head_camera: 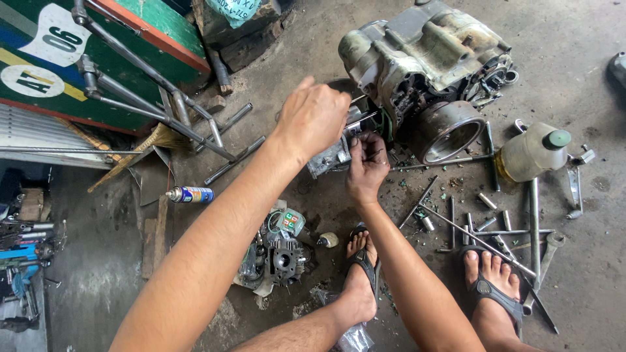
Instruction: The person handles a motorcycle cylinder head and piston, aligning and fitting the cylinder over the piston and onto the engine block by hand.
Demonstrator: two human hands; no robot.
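— Where are your hands?

— My left hand is curled over the grey cylinder block, knuckles up; I cannot tell what the fingers grip underneath. My right hand is pinched nearly shut at the block's end, fingertips on it, just beside the engine case.

— And the block?

— On the concrete floor, against the case's open mouth. Loose bolts and long rods lie right of my wrist; a plastic oil bottle stands beyond; a spray can lies left.
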